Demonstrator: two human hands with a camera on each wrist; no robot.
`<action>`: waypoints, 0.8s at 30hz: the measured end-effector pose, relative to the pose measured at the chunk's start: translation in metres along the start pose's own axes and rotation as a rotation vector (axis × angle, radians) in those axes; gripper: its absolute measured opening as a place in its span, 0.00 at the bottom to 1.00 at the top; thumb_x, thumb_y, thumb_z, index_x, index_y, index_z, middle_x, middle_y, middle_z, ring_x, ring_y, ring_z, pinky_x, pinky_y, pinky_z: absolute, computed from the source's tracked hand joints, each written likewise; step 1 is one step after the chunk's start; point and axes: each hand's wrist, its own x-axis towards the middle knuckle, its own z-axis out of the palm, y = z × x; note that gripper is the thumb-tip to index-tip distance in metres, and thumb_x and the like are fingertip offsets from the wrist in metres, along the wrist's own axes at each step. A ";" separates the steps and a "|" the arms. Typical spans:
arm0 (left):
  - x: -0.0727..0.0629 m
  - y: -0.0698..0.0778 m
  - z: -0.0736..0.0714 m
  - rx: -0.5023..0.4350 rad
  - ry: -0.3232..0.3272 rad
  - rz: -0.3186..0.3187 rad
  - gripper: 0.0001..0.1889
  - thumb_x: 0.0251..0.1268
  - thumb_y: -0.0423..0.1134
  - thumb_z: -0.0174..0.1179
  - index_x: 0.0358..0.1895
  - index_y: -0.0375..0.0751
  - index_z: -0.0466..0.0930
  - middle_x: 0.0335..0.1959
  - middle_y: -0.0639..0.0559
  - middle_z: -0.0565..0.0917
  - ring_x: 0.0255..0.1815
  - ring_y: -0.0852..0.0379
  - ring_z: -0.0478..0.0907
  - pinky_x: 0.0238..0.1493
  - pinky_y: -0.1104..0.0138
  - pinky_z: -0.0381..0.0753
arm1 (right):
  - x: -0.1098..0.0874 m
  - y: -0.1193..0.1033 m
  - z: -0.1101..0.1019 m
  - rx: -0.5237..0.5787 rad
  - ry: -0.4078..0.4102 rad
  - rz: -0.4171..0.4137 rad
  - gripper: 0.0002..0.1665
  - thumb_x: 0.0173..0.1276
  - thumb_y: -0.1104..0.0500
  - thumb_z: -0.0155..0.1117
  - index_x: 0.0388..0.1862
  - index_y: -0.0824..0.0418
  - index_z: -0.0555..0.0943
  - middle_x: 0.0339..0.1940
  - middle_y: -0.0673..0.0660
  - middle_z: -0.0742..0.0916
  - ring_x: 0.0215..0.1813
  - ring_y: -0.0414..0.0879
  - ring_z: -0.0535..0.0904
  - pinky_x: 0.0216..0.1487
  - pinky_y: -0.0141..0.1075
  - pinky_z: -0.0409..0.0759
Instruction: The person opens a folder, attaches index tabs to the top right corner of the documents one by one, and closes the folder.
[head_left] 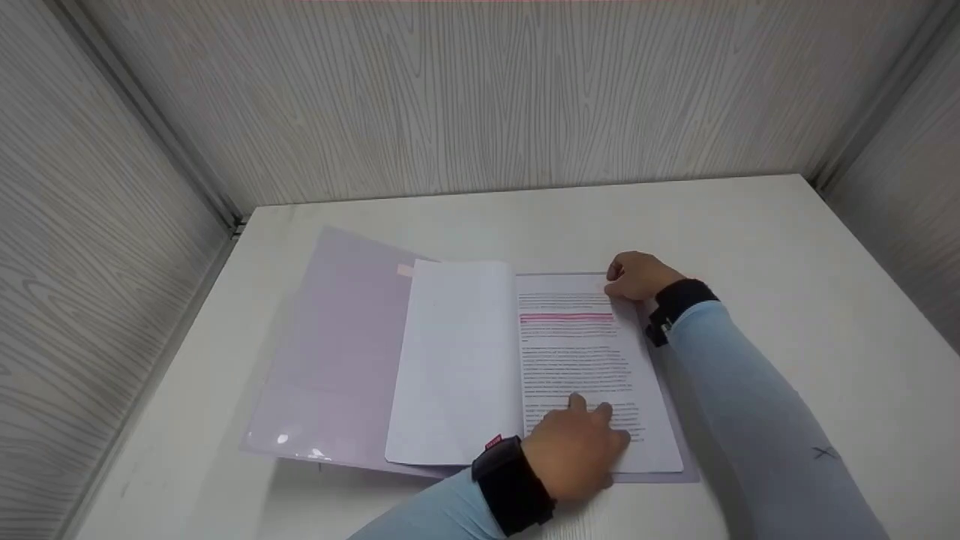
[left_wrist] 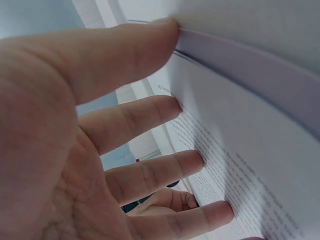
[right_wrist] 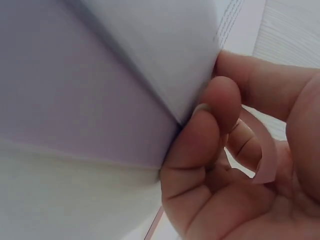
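Observation:
A stack of printed pages (head_left: 577, 360) lies open inside a translucent purple folder (head_left: 330, 360), its blank left page (head_left: 457, 360) turned over. Two pink highlighted lines cross the text near the top. My left hand (head_left: 577, 454) rests on the lower right page, fingers spread and fingertips (left_wrist: 192, 160) on the print, thumb by the folder's bottom edge. At the page's top right corner, my right hand (head_left: 637, 276) pinches with bent fingers. A curved pink sticky tab (right_wrist: 267, 155) sticks out from between them. The fingers hide the tab's other end.
Another pale pink tab (head_left: 405, 270) shows at the turned page's upper left edge. The folder's left cover is raised at its lower edge above the white table (head_left: 750, 240). Wood-grain panels (head_left: 487, 97) stand behind the table and at both sides.

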 end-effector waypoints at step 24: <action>0.001 0.000 0.001 -0.023 -0.005 -0.005 0.21 0.56 0.53 0.67 0.54 0.58 0.81 0.42 0.53 0.79 0.36 0.54 0.72 0.24 0.64 0.76 | -0.003 -0.004 0.004 -0.041 0.078 -0.011 0.18 0.67 0.58 0.52 0.46 0.71 0.76 0.41 0.65 0.80 0.39 0.55 0.74 0.38 0.42 0.73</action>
